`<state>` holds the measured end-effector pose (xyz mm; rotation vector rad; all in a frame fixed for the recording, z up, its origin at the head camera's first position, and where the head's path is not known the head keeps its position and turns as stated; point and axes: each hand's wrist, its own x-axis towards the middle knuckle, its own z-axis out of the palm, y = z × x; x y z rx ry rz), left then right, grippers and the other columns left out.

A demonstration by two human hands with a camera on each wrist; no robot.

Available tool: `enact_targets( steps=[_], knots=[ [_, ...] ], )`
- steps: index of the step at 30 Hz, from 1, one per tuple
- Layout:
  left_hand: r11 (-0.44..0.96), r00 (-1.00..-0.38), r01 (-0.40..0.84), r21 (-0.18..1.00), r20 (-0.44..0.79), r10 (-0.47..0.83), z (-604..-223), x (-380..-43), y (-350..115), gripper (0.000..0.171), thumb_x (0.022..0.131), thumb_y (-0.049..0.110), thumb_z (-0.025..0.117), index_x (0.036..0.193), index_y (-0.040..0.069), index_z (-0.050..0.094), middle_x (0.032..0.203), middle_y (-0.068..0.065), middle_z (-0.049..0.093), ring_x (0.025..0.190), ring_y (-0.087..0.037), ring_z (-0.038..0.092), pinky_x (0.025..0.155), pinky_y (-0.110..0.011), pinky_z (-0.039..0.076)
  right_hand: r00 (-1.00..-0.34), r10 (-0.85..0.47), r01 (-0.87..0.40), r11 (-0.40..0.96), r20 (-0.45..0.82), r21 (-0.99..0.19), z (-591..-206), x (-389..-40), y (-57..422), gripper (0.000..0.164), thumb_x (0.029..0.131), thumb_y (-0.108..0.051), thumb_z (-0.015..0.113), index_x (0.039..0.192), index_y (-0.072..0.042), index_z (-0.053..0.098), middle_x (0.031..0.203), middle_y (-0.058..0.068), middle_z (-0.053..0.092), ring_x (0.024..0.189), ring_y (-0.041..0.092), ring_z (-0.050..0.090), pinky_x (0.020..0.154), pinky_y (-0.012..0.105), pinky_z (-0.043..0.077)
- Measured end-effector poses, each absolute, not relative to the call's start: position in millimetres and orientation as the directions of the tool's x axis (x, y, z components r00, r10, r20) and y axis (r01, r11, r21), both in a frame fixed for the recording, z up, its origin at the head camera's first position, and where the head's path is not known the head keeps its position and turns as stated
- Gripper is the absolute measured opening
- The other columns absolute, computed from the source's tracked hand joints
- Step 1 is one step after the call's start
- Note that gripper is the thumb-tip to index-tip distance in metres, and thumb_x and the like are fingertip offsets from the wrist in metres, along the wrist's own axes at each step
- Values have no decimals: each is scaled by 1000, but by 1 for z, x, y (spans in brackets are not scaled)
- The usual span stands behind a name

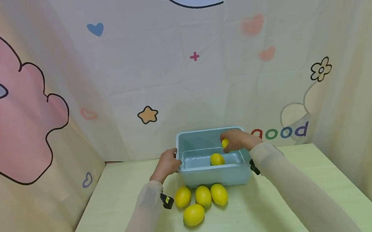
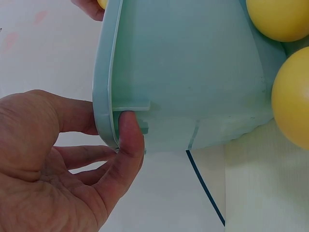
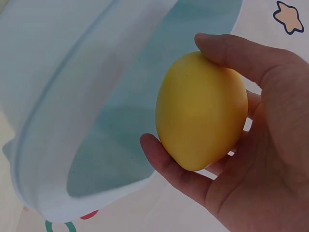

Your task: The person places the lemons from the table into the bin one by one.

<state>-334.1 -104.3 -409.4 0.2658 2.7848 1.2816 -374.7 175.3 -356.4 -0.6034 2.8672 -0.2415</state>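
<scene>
A light blue plastic bin (image 1: 215, 175) stands at the back of the table, its opening facing up. My left hand (image 1: 169, 163) grips the bin's left rim; in the left wrist view its fingers (image 2: 130, 145) curl round the edge. Over the right part of the bin, my right hand (image 1: 238, 139) holds a lemon (image 3: 200, 111) between thumb and fingers. Another lemon (image 1: 217, 159) lies on the bin's floor. In front of the bin are a left lemon (image 1: 182, 197), a middle lemon (image 1: 203, 196), a right lemon (image 1: 219, 194) and a nearer lemon (image 1: 194, 215).
The pale wooden table (image 1: 265, 211) ends at a printed curtain (image 1: 170, 77) close behind the bin. More curtain hangs along both sides. A small black device (image 1: 167, 201) is strapped at the left wrist, and a similar black device (image 1: 254, 167) at the right.
</scene>
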Motion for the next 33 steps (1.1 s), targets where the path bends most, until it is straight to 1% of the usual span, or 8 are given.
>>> enact_targets(
  steps=[7, 11, 17, 20, 25, 28, 33],
  knots=[
    [640, -984, 124, 759, 10, 178, -411, -334, -105, 50, 82, 4, 54, 131, 0, 48, 114, -21, 62, 84, -25, 65, 58, -30, 58, -900, -400, -367, 910, -175, -195, -357, -373, 175, 40, 80, -26, 70, 115, -11, 58, 104, 6, 62, 88, 21, 52, 77, 31, 48],
    [635, -984, 120, 763, 8, 177, -411, -334, -105, 50, 82, 4, 54, 131, 0, 48, 114, -21, 62, 84, -25, 65, 58, -30, 58, -899, -397, -359, 910, -187, -207, -357, -371, 176, 42, 80, -24, 70, 118, -9, 58, 107, 7, 62, 89, 23, 52, 79, 33, 49],
    [645, -984, 125, 754, 12, 178, -411, -334, -105, 49, 82, 4, 54, 130, 0, 48, 114, -21, 62, 84, -25, 65, 58, -30, 58, -894, -399, -361, 911, -205, -197, -359, -370, 177, 42, 81, -25, 70, 119, -11, 57, 111, 8, 61, 91, 23, 51, 79, 33, 49],
    [650, -984, 127, 749, 15, 176, -411, -334, -105, 49, 82, 4, 54, 130, 0, 49, 113, -21, 62, 83, -25, 65, 57, -30, 58, -892, -397, -359, 913, -216, -193, -359, -370, 177, 42, 81, -26, 69, 119, -12, 57, 115, 9, 60, 94, 25, 51, 82, 37, 49],
    [652, -985, 124, 748, 11, 175, -411, -335, -104, 48, 82, 5, 54, 130, 1, 49, 115, -22, 62, 84, -25, 65, 58, -30, 58, -885, -399, -358, 912, -239, -199, -360, -369, 179, 41, 83, -25, 68, 120, -13, 55, 124, 16, 57, 105, 29, 54, 91, 45, 49],
    [654, -984, 126, 746, 9, 179, -411, -335, -104, 48, 83, 5, 54, 130, 1, 49, 115, -21, 62, 84, -24, 65, 59, -30, 58, -885, -398, -354, 912, -240, -209, -361, -370, 180, 41, 84, -24, 67, 122, -13, 54, 126, 18, 56, 109, 31, 54, 93, 47, 49],
    [647, -984, 124, 752, 8, 179, -410, -334, -104, 47, 82, 5, 54, 130, 1, 49, 116, -23, 61, 83, -25, 64, 59, -31, 58, -889, -402, -361, 910, -219, -204, -361, -368, 181, 42, 84, -24, 67, 122, -13, 54, 126, 17, 56, 110, 31, 54, 93, 47, 49]
  ],
)
